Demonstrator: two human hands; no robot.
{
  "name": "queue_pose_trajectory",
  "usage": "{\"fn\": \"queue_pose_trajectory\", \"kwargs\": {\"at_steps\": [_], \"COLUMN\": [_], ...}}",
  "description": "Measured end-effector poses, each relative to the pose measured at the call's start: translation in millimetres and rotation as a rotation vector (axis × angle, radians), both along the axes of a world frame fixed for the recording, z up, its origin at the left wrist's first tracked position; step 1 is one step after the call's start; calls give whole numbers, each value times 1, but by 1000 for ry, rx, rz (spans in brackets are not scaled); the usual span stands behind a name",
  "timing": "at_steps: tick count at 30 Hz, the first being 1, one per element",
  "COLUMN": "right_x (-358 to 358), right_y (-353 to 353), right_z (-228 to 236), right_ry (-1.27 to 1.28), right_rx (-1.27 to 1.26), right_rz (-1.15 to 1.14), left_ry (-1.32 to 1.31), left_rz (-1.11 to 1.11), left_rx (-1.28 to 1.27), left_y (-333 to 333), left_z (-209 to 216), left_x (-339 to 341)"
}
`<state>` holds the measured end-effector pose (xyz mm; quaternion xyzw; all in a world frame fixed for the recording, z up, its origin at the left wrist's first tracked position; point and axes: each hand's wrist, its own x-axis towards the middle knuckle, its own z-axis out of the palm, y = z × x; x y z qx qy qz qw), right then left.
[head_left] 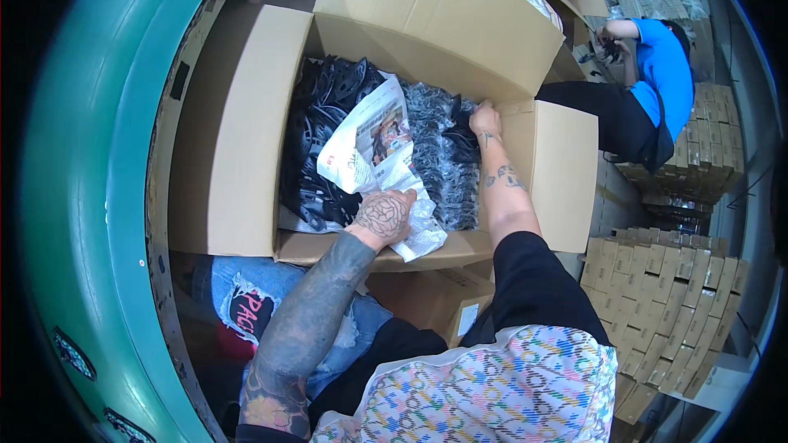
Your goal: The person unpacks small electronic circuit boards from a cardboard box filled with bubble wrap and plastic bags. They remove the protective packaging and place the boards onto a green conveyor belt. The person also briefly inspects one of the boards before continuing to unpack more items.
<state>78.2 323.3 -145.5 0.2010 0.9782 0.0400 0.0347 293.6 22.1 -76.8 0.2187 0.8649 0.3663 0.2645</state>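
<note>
An open cardboard box [246,139] stands in front of me. Loose black plastic parts [316,139] fill its left side, and clear-wrapped parts [431,148] stand in tight rows on the right. A crumpled printed paper sheet [353,148] lies between them, partly over both. My left hand [384,217] grips the sheet's lower end near the box's front edge, its fingertips partly hidden. Against the right inner wall, my right hand [486,121] is curled at a black plastic part [461,131] on top of the wrapped rows. Some of its fingers are hidden.
A large green rounded surface [90,156] runs along the left. Stacked small cartons [657,303] stand at the lower right. At the upper right, a person in a blue shirt [663,74] bends over other goods. Another carton [435,299] is below the box's front.
</note>
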Motion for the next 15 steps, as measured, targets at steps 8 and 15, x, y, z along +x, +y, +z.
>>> {"fn": "queue_pose_trajectory", "kwargs": {"at_steps": [8, 15], "right_x": [14, 53], "right_y": [11, 5], "right_z": [63, 120], "right_ry": [379, 691], "right_rx": [-685, -927], "right_rz": [97, 73], "left_ry": [-17, 106], "left_rz": [-13, 151], "left_rx": [4, 157], "left_y": [-4, -3], "left_z": [9, 8], "left_x": [-4, -3]}}
